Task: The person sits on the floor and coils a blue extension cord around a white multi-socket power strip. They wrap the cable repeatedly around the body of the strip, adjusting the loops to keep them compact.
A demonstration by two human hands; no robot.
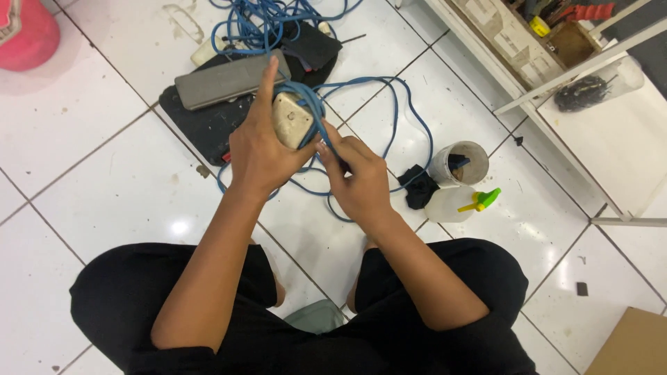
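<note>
My left hand [258, 149] grips a small beige box-shaped device [290, 119], with the index finger stretched up along its side. A blue cable [410, 111] is looped around that device and trails in coils over the white tiled floor [125, 187]. My right hand [358, 180] pinches the blue cable just to the right of the device. Both hands are held above the floor between my knees, which are in black shorts.
A grey flat bar [222, 80] lies on a black mat [201, 121] beyond the hands. A plastic cup [460, 163], a black cloth [419, 186] and a spray bottle [462, 203] sit right. White shelving [528, 90], a pink tub [24, 35] and a cardboard box [632, 344] border the area.
</note>
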